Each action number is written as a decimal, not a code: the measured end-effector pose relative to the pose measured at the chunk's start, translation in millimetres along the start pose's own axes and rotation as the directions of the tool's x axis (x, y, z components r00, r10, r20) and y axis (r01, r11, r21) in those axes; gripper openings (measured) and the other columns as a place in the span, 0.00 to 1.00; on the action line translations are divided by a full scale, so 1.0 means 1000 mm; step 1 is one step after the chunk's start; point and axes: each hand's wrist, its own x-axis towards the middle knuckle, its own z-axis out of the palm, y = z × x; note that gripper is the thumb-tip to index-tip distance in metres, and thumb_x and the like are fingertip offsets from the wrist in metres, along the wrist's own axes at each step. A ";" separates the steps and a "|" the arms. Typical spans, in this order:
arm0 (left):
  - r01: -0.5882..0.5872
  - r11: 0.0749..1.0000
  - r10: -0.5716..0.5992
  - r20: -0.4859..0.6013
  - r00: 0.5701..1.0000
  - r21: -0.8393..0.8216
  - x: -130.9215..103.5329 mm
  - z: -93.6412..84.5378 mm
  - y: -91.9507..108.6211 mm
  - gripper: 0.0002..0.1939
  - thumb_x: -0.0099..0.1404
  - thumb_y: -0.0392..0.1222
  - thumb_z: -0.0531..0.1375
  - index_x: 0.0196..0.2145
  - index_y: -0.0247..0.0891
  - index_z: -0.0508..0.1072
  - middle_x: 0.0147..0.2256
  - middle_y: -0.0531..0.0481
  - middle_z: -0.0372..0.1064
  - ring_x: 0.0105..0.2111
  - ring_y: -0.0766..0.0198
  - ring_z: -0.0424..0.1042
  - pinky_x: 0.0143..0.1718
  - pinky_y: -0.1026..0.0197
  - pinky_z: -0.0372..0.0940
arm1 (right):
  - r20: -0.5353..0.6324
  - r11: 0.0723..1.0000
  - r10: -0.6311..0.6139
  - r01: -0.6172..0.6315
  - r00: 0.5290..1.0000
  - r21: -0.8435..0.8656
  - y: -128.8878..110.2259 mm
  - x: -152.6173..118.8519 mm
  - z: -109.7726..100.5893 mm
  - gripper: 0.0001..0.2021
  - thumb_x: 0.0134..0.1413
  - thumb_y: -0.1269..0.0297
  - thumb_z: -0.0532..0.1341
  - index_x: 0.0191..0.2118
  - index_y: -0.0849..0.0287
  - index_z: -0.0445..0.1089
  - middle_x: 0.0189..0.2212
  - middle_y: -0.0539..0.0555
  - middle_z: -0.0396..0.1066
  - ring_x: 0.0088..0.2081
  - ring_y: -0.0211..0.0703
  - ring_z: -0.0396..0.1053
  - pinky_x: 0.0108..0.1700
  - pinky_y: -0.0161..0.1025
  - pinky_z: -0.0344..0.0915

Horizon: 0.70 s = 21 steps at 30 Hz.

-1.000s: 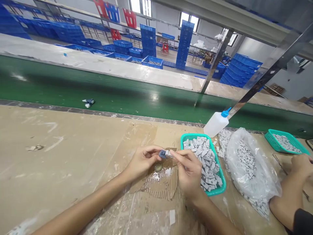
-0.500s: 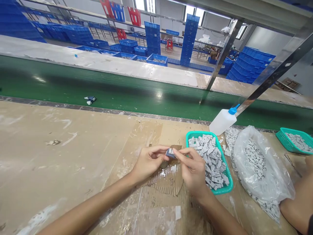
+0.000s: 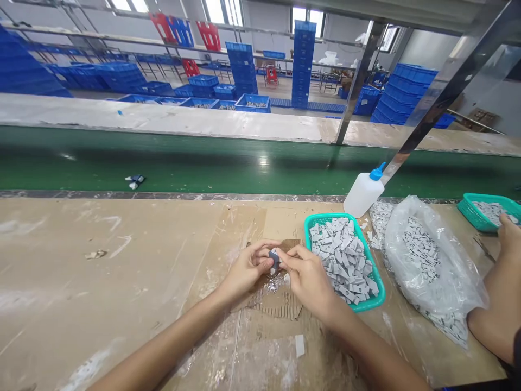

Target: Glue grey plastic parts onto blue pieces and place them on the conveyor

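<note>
Between my two hands is a small dark blue-grey plastic piece with a pale part on it. My left hand pinches it from the left, thumb and fingers closed. From the right, my right hand grips the same piece with its fingertips; the fingers partly hide it. Below the hands lies a torn scrap of corrugated cardboard, wet-looking and smeared. Just right of my right hand stands a green basket full of small light grey plastic parts.
A white squeeze bottle with a blue nozzle stands behind the basket. A clear plastic bag of small parts lies right. Another person's hand reaches to a second green basket. On the green belt lies a dark-and-white piece.
The dark piece has been turned in my fingers, and my right hand has shifted slightly left. At the far right, the other person's hand has come to the second basket. The camera view has tilted.
</note>
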 end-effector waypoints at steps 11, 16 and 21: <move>0.174 0.843 -0.202 0.000 0.979 -0.509 0.000 -0.022 0.021 0.24 0.44 0.23 0.56 0.41 0.37 0.65 0.28 0.52 0.66 0.24 0.68 0.71 0.26 0.70 0.70 | -0.473 0.854 0.446 -0.203 0.760 0.479 -0.004 0.008 -0.032 0.23 0.60 0.62 0.58 0.61 0.57 0.68 0.27 0.49 0.66 0.25 0.34 0.62 0.27 0.33 0.64; 0.140 0.911 -0.211 -0.145 0.967 -0.388 0.018 -0.014 0.029 0.24 0.47 0.23 0.56 0.43 0.36 0.67 0.29 0.51 0.69 0.25 0.66 0.73 0.29 0.67 0.72 | -0.346 0.704 0.586 -0.249 0.733 0.666 -0.001 0.014 -0.028 0.27 0.55 0.64 0.58 0.62 0.61 0.66 0.25 0.47 0.64 0.23 0.32 0.59 0.24 0.30 0.60; 0.098 0.976 -0.162 -0.350 0.923 -0.194 0.073 -0.023 0.066 0.07 0.66 0.27 0.52 0.35 0.34 0.69 0.32 0.50 0.74 0.34 0.70 0.74 0.38 0.71 0.70 | -0.305 0.671 0.603 -0.262 0.737 0.694 0.000 0.021 -0.022 0.24 0.52 0.71 0.58 0.56 0.62 0.72 0.25 0.48 0.67 0.24 0.33 0.62 0.22 0.28 0.59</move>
